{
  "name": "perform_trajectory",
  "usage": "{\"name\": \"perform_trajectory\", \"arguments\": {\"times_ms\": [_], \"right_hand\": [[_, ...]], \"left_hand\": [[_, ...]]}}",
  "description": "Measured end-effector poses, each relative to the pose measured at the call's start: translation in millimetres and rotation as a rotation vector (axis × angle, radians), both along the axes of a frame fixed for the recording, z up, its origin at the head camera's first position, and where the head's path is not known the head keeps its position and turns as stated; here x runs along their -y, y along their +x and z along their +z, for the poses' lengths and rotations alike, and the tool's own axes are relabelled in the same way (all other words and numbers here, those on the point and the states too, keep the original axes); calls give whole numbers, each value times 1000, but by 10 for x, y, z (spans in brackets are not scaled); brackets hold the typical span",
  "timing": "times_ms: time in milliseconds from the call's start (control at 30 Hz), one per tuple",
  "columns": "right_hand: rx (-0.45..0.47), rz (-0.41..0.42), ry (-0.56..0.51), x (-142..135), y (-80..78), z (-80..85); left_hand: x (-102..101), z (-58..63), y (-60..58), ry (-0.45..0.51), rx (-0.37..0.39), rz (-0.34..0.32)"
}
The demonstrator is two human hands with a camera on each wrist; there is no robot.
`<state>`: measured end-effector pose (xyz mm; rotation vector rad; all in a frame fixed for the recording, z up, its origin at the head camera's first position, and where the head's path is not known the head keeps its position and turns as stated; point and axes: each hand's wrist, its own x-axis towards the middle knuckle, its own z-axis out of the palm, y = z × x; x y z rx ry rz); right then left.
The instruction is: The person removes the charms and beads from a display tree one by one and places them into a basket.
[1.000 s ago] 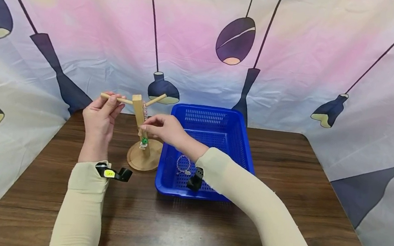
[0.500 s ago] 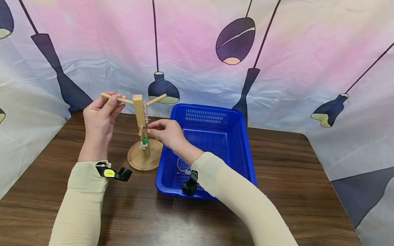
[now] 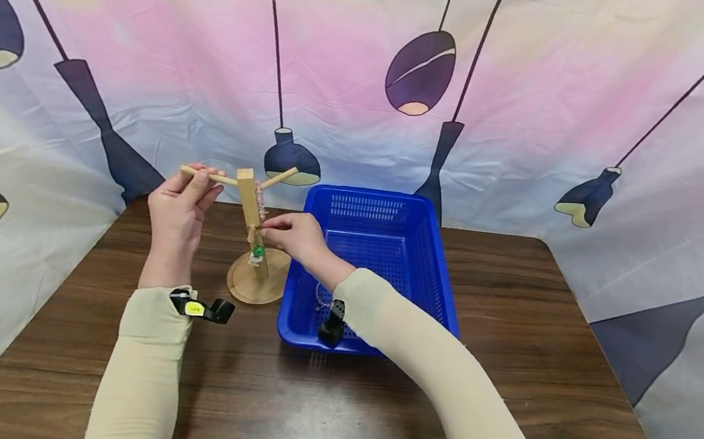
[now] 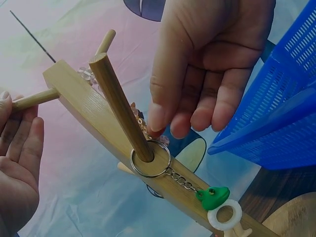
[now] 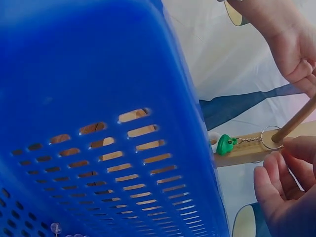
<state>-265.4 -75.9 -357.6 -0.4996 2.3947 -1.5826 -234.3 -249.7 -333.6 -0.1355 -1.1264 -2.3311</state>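
Observation:
A wooden stand [image 3: 247,199] with several pegs rises from a round base [image 3: 254,284]. My left hand [image 3: 177,216] pinches its left peg [image 4: 37,100] between thumb and fingers. A pink beaded bracelet [image 3: 261,201] hangs from the right-hand peg. My right hand [image 3: 299,236] is beside the post, its thumb and forefinger pinching the bracelet's lower beads [image 4: 164,140]. On the front peg [image 4: 118,103] hangs a keychain; its metal ring [image 4: 133,165] circles the peg, with a green frog charm [image 4: 213,197] and a white ring [image 4: 224,215] below.
A blue plastic basket [image 3: 443,282] stands right of the stand, under my right forearm. Another beaded bracelet [image 3: 320,296] lies in it, partly hidden by the wrist camera [image 3: 332,325]. A printed cloth [image 3: 522,123] hangs behind the brown wooden table [image 3: 275,415].
My right hand has shifted slightly right, from in front of the post to beside it, and its forearm has lowered over the basket. My left hand stays on the peg.

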Motion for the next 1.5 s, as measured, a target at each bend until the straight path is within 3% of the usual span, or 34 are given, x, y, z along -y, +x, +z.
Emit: {"name": "perform_trajectory", "arguments": {"times_ms": [200,333,600,1067,1500], "right_hand": [[-67,-11,110,27,6,42],[-29,-8,131,53,11,52],[25,-43,79,89,10,55],[137,-35,-80,97,23,70],[146,-21,-99,53,55,76]], "left_hand": [[10,5,3,9,6,0],[14,5,8,10,10,5],[3,4,6,-12,16,1],[4,-2,2,-16,13,6],[10,-7,-3,-10,8,2]]}}
